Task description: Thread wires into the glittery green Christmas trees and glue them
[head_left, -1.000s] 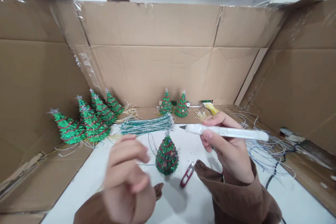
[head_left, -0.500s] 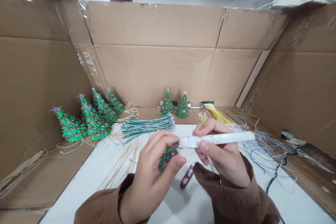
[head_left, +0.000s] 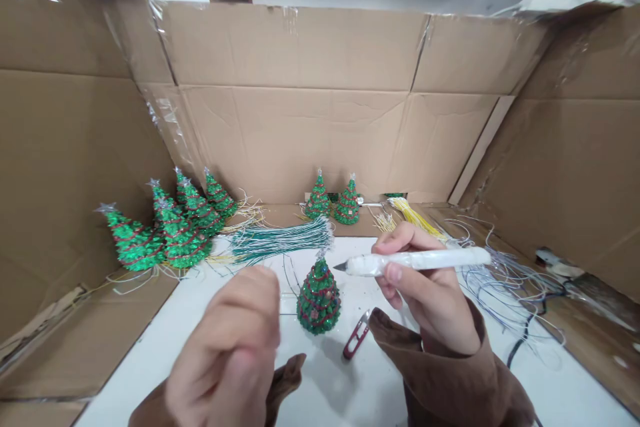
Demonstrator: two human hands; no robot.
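In my right hand (head_left: 425, 280) is a white pen-like tool (head_left: 415, 261), pinched between thumb and fingers. Its dark pointed tip faces left, and what kind of tool it is I cannot make out. My left hand (head_left: 230, 340) is raised nearer the camera, blurred, with its fingers curled closed; whatever may be inside is hidden. Between the hands a small green Christmas tree (head_left: 319, 297) stands upright on the white table (head_left: 325, 387), with red garland and a silvery star on top. Neither hand touches it. Red thread snips (head_left: 356, 337) lie just right of the tree.
Several more trees (head_left: 183, 233) lean at the left, and two trees (head_left: 345, 200) stand at the back. Bundles of green wires (head_left: 283, 240) and yellow wires (head_left: 415, 217) lie behind. Loose pale wires (head_left: 510, 287) tangle at the right. Cardboard walls (head_left: 300, 127) surround the table.
My left hand has moved left and toward the camera, away from the tool's tip, and its fingers have curled closed. The tree is now uncovered. My right hand has hardly moved.
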